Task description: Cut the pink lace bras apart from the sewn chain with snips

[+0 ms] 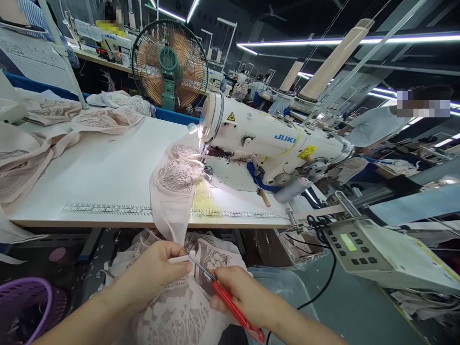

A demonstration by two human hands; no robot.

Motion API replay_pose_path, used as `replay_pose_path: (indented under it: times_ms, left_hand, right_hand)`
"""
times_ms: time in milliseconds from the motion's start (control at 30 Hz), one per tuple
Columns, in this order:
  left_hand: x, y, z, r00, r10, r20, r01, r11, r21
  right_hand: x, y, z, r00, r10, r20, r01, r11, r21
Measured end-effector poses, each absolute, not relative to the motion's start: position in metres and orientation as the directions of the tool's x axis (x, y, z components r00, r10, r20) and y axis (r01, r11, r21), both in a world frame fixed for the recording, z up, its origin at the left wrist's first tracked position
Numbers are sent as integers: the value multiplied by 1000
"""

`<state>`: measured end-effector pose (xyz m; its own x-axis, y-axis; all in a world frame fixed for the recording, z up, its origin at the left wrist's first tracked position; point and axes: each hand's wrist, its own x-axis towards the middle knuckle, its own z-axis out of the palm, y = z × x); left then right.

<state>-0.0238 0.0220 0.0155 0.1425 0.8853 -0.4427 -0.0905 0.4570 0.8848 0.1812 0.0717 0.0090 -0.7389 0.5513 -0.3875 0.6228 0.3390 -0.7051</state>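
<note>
My left hand (165, 266) is closed, pinching the end of a pale pink fabric band above my lap. This band runs up over the table edge to a lace bra piece (176, 177) lying under the sewing machine's lit needle area. In my right hand (244, 292) is a pair of red-handled scissors (232, 304), gripped along the handle. Their slim metal blades point up and left, reaching the band beside my left fingertips. Whether the blades touch the fabric I cannot tell. More pale lace fabric (176, 311) is heaped below both hands.
The white JUKI sewing machine (266, 132) stands on the white table (108, 167), which has a printed ruler along its front. Lace pieces (111, 117) lie at left. A fan (168, 62) stands behind. A control box (352, 244) juts out right; a purple basket (25, 287) is lower left.
</note>
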Motion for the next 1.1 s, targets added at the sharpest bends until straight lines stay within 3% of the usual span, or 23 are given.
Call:
replay_pose_path:
  times_ms: [233,400,533,667,867,1100]
  left_hand:
    - [-26,18,9,107,904,-414,-72,423,903]
    - [-32,13,8,35,935,-352,-16,353,936]
    - [-37,10,9,11,973,-229,21,229,973]
    - [-36,4,13,-49,973,-227,28,229,973]
    - [-33,-6,19,-84,974,-210,50,215,975]
    - [-32,-12,26,-77,985,-155,100,162,982]
  right_hand:
    - [182,69,0,-655,661,-366,561,101,-822]
    - [183,67,22,-699,711,-67,387,298,-873]
    - [180,55,17,-780,625,26,390,518,-761]
    - [175,43,6,-800,590,105,403,660,-634]
    - [179,56,25,-786,617,38,455,620,-639]
    - [186,82,39,-791,612,16,527,694,-490]
